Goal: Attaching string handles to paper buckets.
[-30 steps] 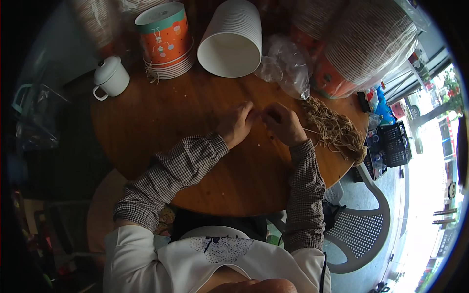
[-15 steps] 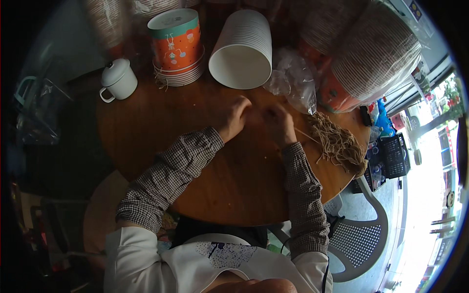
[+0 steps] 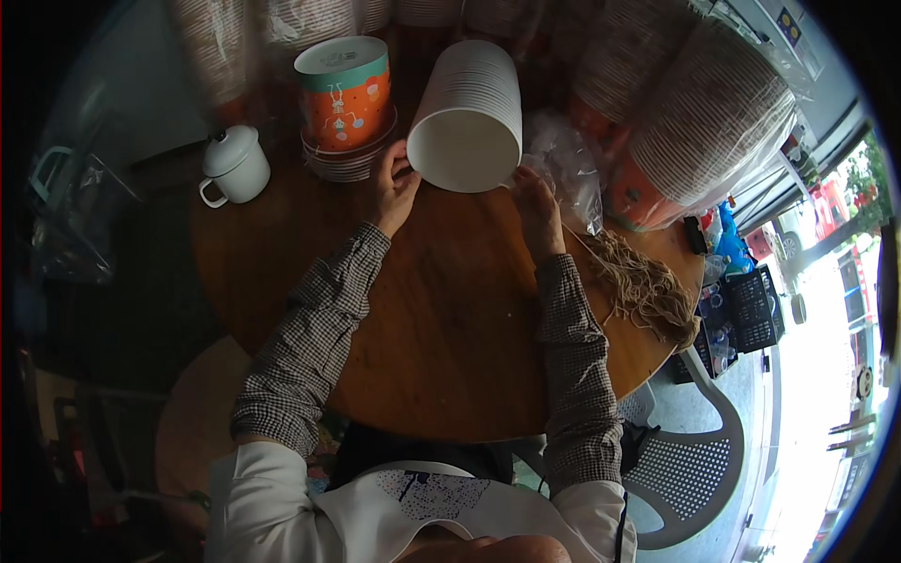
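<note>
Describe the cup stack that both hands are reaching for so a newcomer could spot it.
On the round wooden table, find the far edge. The white cup stack lies on its side between the left hand and right hand, open mouth toward the person; the orange cup beside it stands upright.

small-checked brown and white long sleeves, buttoned cuffs, white apron bib with blue print
</note>
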### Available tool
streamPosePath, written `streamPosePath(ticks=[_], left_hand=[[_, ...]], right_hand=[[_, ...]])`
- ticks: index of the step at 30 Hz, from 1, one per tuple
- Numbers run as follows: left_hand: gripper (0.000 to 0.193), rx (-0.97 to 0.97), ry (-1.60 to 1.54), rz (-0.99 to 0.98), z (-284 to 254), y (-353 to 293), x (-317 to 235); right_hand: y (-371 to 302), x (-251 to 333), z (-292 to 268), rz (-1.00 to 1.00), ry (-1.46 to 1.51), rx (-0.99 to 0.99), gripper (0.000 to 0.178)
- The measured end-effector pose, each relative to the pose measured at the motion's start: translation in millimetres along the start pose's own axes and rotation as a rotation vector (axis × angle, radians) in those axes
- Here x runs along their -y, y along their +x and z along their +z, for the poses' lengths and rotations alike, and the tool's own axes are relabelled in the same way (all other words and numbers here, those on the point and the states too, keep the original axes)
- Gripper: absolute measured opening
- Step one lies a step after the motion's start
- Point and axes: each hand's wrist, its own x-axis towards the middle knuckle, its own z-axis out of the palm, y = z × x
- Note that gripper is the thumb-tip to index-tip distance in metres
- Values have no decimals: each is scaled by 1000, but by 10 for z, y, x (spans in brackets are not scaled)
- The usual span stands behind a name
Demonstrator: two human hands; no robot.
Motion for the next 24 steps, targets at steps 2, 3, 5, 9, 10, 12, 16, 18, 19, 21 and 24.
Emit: streamPosePath(ticks=[2, 3, 5, 9, 10, 12, 16, 18, 19, 21, 24], left_hand=[[43, -17, 29, -153, -17, 36, 11], [43, -18, 31, -149, -18, 41, 21], [30, -60, 1, -83, -18, 32, 31], [35, -35, -195, -115, -43, 59, 7], [34, -12, -192, -156, -60, 53, -5], [34, 8, -185, -197, -102, 35, 8], [33, -7, -239, -231, 12, 2, -138], [31, -16, -260, -256, -9, -9, -149], [29, -35, -230, -209, -31, -6, -122], [27, -64, -194, -166, -153, -32, -53], [25, -125, -67, -53, -256, -77, -53]], right_hand=[[4, -17, -33, -14, -132, -6, 11], [5, -20, -40, -23, -266, -13, 10], [-7, -17, -17, -15, -277, -16, 10], [-68, 103, -8, 131, 62, 26, 11], [-68, 144, -1, 131, 63, 26, 11], [-72, 240, 40, 227, 245, 56, 11], [-126, 234, -91, 320, 303, 62, 11], [-153, 247, -83, 270, 294, 79, 11], [-175, 265, -105, 268, 293, 79, 11], [-231, 394, -90, 241, 380, -34, 10], [-301, 558, -178, 317, 517, 36, 9]])
